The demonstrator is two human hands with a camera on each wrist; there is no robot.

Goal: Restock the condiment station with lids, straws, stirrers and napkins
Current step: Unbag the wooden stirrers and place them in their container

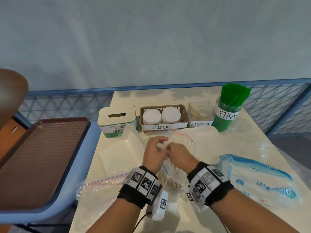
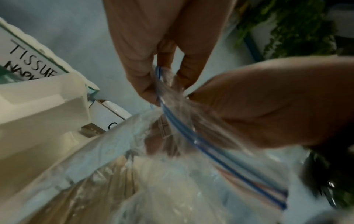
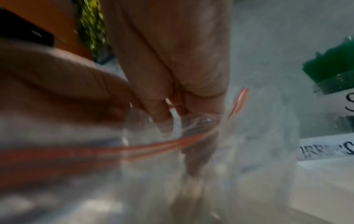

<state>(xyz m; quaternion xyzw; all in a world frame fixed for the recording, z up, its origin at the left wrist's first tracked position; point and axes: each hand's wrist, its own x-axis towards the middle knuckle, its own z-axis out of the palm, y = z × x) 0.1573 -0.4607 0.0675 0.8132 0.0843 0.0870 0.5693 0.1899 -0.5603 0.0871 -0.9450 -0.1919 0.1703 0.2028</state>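
- Nearest the camera, the clear zip bag sits upright between the two wrists, wooden stirrers bunched in its bottom.
- Left hand: thumb and fingers curled and pinched together on the blue zip edge of the bag's mouth, plastic bunched between them.
- Right hand: fingers curled close together, clamped on the opposite, red-striped lip; the view there is blurred, so exactly how the thumb lies I cannot tell.
- The two hands are almost touching above the table.
- Flat beside them: another zip bag to the left, a blue printed packet to the right.
- Further back, the station row: tissue and napkin box, then the cup-lid basket with two white stacks, then the clear stirrer box with a few sticks inside, then the jar of green straws.
- Off to the left, a brown tray on a blue chair.
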